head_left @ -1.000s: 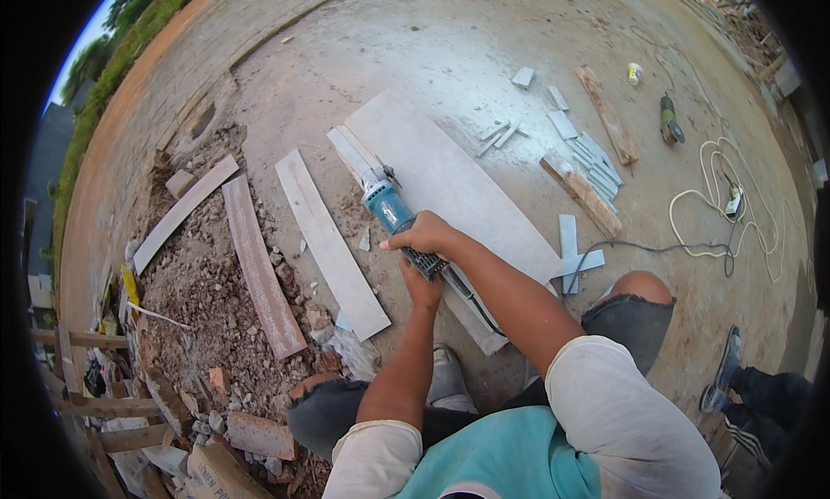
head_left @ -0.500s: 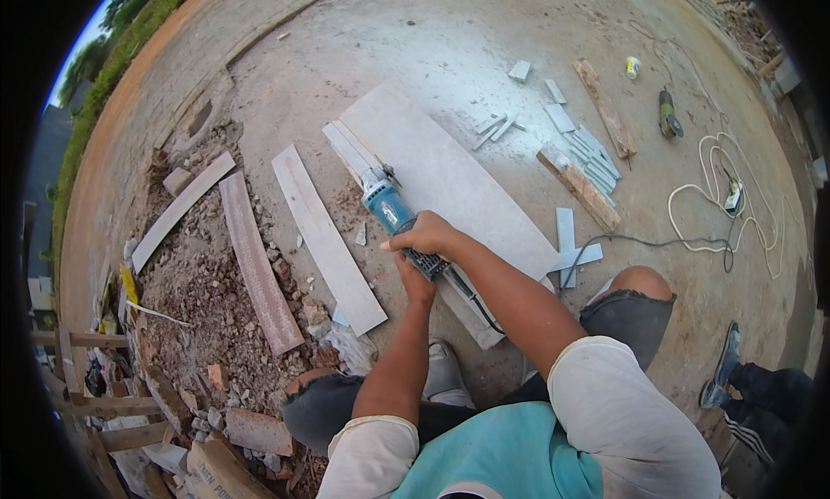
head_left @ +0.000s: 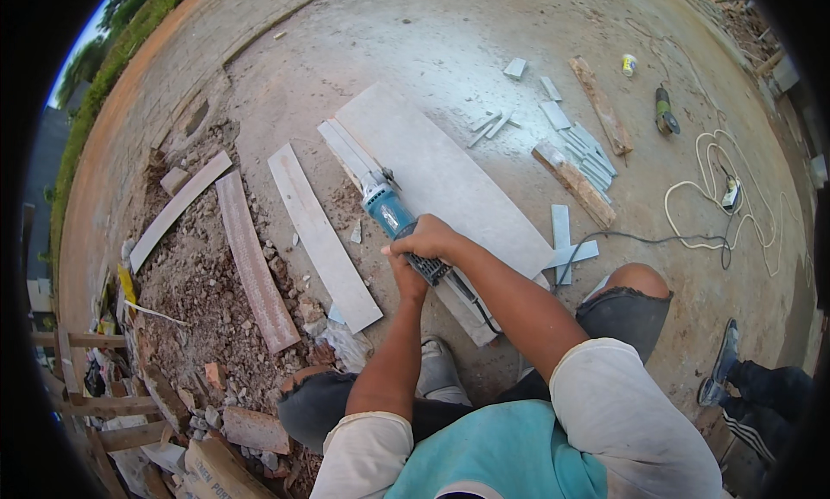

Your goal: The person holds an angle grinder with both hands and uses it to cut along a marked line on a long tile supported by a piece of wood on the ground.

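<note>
A teal angle grinder (head_left: 391, 212) with a dark rear grip lies along the left edge of a large pale grey tile (head_left: 441, 166). My right hand (head_left: 428, 239) wraps over its body from above. Further back and lower, my left hand (head_left: 406, 273) is closed around the rear part. The grinder's front end meets a narrow strip (head_left: 346, 152) at the tile's edge; its disc is hidden. From the rear a dark cord (head_left: 474, 300) runs down beside the tile.
Cut tile strips (head_left: 322, 231) lie to the left, some over rubble (head_left: 190, 274). To the right are wooden blocks (head_left: 575, 185), small tile offcuts (head_left: 588, 158), a second grinder (head_left: 665, 112), a cup (head_left: 628, 64) and a coiled cable (head_left: 692, 231). Another person's shoe (head_left: 719, 365) shows at far right.
The grinder and both my hands have slid slightly toward me along the tile's edge. The whole view has shifted a little; my grip looks the same.
</note>
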The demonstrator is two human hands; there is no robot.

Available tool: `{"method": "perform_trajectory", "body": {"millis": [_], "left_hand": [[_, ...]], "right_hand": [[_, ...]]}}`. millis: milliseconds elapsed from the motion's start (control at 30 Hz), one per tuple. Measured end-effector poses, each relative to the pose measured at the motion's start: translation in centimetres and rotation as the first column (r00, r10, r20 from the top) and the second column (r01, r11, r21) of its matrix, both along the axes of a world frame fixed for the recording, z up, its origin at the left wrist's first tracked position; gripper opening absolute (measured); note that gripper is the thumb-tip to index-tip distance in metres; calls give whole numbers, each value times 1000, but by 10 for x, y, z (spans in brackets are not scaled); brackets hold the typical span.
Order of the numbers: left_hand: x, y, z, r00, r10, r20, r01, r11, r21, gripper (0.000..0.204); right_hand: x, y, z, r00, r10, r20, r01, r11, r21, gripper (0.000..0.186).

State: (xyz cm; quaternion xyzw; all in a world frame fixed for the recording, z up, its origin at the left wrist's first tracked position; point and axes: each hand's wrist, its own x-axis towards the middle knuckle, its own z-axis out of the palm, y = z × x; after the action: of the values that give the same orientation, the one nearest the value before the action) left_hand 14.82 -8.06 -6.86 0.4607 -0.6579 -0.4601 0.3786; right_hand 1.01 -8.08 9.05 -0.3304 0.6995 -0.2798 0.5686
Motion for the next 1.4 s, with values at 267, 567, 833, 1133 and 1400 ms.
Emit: {"method": "perform_trajectory", "body": {"millis": [267, 567, 833, 1133, 1400], "left_hand": [[6, -6, 3, 993, -72, -92, 79, 994, 74, 32], [19, -15, 9, 995, -100, 15, 98, 989, 108, 29], [18, -13, 5, 995, -70, 64, 54, 975, 217, 39], [7, -7, 31, 997, -61, 53, 46, 967, 251, 40], [15, -12, 2, 997, -49, -64, 61, 979, 196, 38]], "right_hand": [[2, 10, 3, 1000, -17, 12, 17, 1000, -12, 75], [5, 16, 4, 1000, -14, -11, 14, 1000, -6, 59], [3, 25, 5, 1000, -18, -15, 18, 1000, -4, 59], [2, 37, 0, 998, -19, -53, 19, 1000, 1, 76], [5, 44, 5, 999, -18, -31, 18, 1000, 15, 75]]}}
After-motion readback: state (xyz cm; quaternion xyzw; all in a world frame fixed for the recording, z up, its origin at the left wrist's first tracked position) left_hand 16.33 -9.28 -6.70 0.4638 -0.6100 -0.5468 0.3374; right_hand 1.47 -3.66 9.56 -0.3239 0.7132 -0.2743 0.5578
